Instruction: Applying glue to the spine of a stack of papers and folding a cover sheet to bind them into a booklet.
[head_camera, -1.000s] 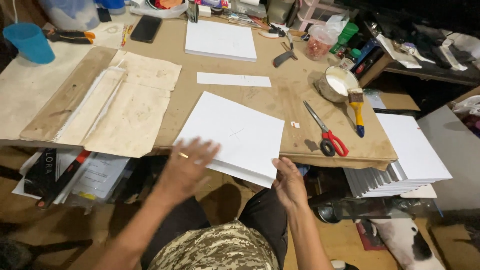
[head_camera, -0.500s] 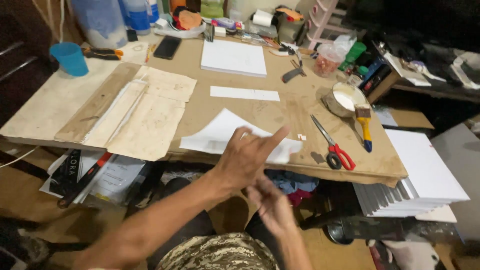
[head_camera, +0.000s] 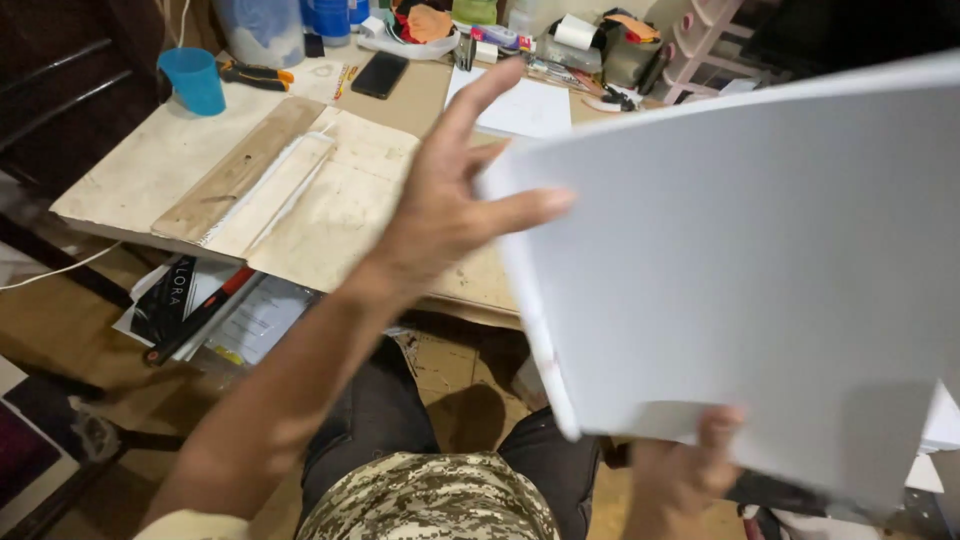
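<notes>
A large white board (head_camera: 760, 270) is raised off the table and tilted up toward the camera, filling the right half of the head view. My right hand (head_camera: 685, 470) grips its lower edge from below, thumb on the front face. My left hand (head_camera: 450, 200) is spread open at the board's left edge, fingers touching or just beside that edge; I cannot tell whether it grips. The board hides the right part of the table.
A wooden work table (head_camera: 150, 170) carries a plank (head_camera: 240, 170), paper-covered boards (head_camera: 340, 210), a blue cup (head_camera: 195, 80), a black phone (head_camera: 380, 75), a white sheet (head_camera: 525, 105) and clutter at the back. Magazines and papers (head_camera: 205, 305) lie on the floor.
The white board has been lifted off the table's front edge and swung up toward the camera. Both hands rose with it, and the view turned left.
</notes>
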